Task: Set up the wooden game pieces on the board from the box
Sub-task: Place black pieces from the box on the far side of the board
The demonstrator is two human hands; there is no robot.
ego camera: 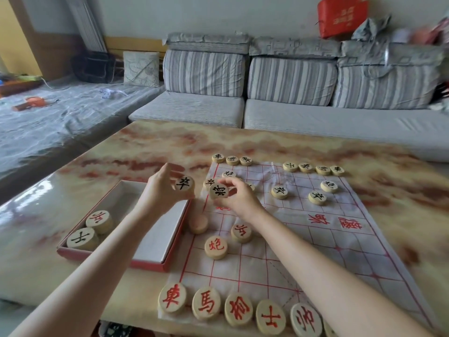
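Each hand carries a black disc face-up so the character reads: the left hand (161,188) pinches a pawn (184,183) above the box (155,244), the right hand (239,199) pinches the general (219,191) over the board (315,239), likely bound for the far rows.

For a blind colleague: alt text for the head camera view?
Each hand, left hand and right hand, holds a black-lettered wooden disc above a paper game board partly set with pieces; two remain in the red box.

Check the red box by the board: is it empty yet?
Not empty. Two wooden pieces, a red-marked one and a black-marked one, lie in the near-left corner of the open box.
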